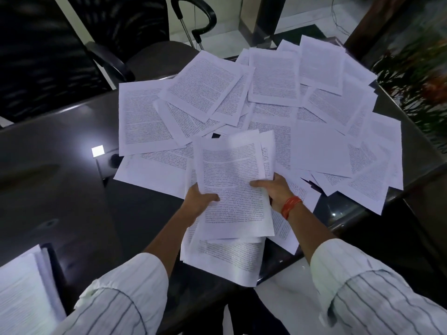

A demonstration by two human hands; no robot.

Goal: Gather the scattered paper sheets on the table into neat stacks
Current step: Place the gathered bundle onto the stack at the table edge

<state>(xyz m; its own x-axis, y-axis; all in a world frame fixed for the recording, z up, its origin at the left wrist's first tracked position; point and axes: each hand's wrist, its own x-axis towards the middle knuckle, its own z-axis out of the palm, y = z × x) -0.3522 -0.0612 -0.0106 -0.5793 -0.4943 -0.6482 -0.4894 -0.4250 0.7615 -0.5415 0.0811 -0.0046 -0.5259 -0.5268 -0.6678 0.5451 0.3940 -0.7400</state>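
A bundle (232, 187) of white sheets, printed with dense blocks of small dark text and wide margins, is held just above the table's near edge. The sheets in it are not squared: their top corners fan apart and the lower edges step out from one another, with more pages sagging below toward 6 o'clock. The top page curls slightly and its print is blurred.

The left hand (199, 201) grips the bundle's left edge, thumb curled over the top page and fingers hidden beneath. The right hand (274, 188) grips the right edge the same way, thumb lying across the print. An orange band (291, 206) circles the right wrist. Both forearms come from rolled striped sleeves (125, 301) at 6 o'clock.

From the bundle outward, loose sheets (273, 78) of the same printed kind cover the table (60, 165) from 10 o'clock round to 3 o'clock, overlapping at many angles. One large page lies flat at 10 o'clock, several tilted ones lie at 12 o'clock, and one blank-faced sheet (319, 148) lies at 2 o'clock. Some pages at 3 o'clock overhang the table's right edge.

The table is dark and glossy, with a bright square reflection at 9 o'clock. At 7 o'clock, at the near left corner, sits a thick stack (21, 293) of paper, well apart from the bundle. Beyond the table at 11 o'clock stand black chairs (121, 32).
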